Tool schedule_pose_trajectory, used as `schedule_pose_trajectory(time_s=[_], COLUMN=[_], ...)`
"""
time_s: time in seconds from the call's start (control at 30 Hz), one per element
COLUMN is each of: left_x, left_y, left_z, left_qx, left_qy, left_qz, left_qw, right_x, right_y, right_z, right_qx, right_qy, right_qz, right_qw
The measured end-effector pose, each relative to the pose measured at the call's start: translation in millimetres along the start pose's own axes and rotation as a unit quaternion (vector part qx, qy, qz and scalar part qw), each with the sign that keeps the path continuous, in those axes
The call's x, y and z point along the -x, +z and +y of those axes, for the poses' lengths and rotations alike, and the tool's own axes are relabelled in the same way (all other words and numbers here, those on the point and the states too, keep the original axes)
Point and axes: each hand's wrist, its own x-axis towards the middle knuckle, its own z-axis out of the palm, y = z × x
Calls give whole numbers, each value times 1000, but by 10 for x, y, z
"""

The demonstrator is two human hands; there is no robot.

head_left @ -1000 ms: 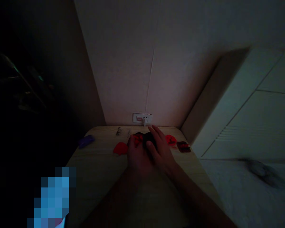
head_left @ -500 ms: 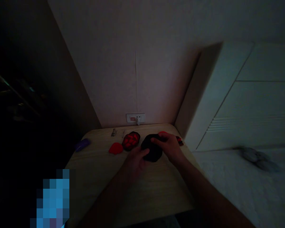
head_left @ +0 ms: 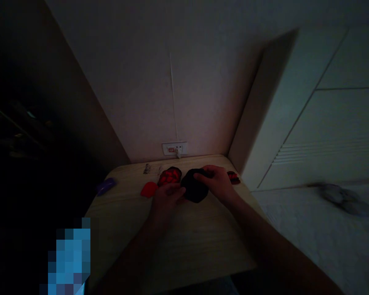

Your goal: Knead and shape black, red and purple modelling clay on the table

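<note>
A flat, roundish black piece [head_left: 195, 186], soft-looking and perhaps modelling clay, is held just above the wooden tabletop [head_left: 184, 241]. My right hand [head_left: 219, 182] pinches its upper right edge, thumb on top. At its left edge my left hand [head_left: 167, 197] closes with the thumb on the rim and the fingers partly under it. Beyond my left hand lies a black-edged round piece with red lumps [head_left: 169, 176]. A plain red piece [head_left: 149, 189] rests to the left of that. Right of my right hand is a dark piece with red strips [head_left: 233, 178].
A purple packet [head_left: 106, 186] lies at the table's left edge. The wall behind carries a socket [head_left: 174, 148] with a plug in it. A pale panelled headboard [head_left: 313, 123] and a bed with a grey bundle [head_left: 344, 198] are to the right. Light is dim.
My hands have come apart from their overlapped position, uncovering the red-lumped piece on the left. The black piece is now held out flat between both hands. The camera view has shifted slightly.
</note>
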Motion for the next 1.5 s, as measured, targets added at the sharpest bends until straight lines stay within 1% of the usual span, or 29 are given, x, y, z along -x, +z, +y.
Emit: schedule_pose_trajectory(time_s=[0.1,0.23,0.3,0.37,0.43,0.5,0.53,0.57,0.63,0.67,0.7,0.77,0.83,0.87,0.93,1.03,1.1,1.17,1.27,1.33,1.4,1.47,1.5], left_x=[-83,-160,-159,-132,-92,-51,-31,-11,32,57,85,146,204,226,250,253,253,262,278,279,268,255,249], left_y=[-32,-48,-46,-38,-23,14,44,84,184,238,288,364,394,394,375,343,337,343,360,368,374,378,380], left_z=[0,-78,-110,-96,-27,69,113,146,173,167,152,113,80,69,58,62,73,85,87,71,46,17,2], left_qx=[-14,-19,-11,10,71,187,245,291,331,350,367,383,386,386,387,396,393,385,387,398,409,409,405], left_qy=[9,1,8,12,-7,-53,-73,-79,-89,-76,-65,-81,-85,-90,-99,-104,-106,-114,-121,-118,-109,-92,-80], left_qz=[10,-25,-17,-1,-11,-44,-56,-68,-86,-96,-107,-150,-164,-166,-168,-172,-173,-160,-137,-136,-139,-132,-121], left_qw=[1000,1000,1000,1000,997,980,965,951,935,929,922,908,904,903,901,896,897,902,904,900,895,898,903], right_x=[-11,9,28,50,76,107,125,143,179,195,209,231,247,253,256,231,196,160,140,166,226,313,362], right_y=[37,83,94,98,105,131,155,184,252,284,310,334,319,299,249,173,129,92,61,69,118,218,288], right_z=[81,203,240,229,151,12,-68,-146,-269,-305,-322,-314,-279,-263,-242,-228,-217,-207,-226,-276,-343,-397,-412], right_qx=[-16,-59,-91,-117,-157,-223,-258,-281,-290,-267,-222,-85,37,75,95,56,47,75,162,224,261,265,259], right_qy=[-14,-9,6,19,41,77,92,103,111,106,92,46,1,-14,-28,-39,-34,-30,-50,-87,-143,-187,-192], right_qz=[13,25,19,15,19,19,8,-17,-50,-56,-55,-42,-23,-17,-24,-69,-86,-85,-81,-48,18,71,75], right_qw=[1000,998,996,993,987,971,962,954,949,956,969,994,999,997,995,995,995,993,982,969,955,943,944])
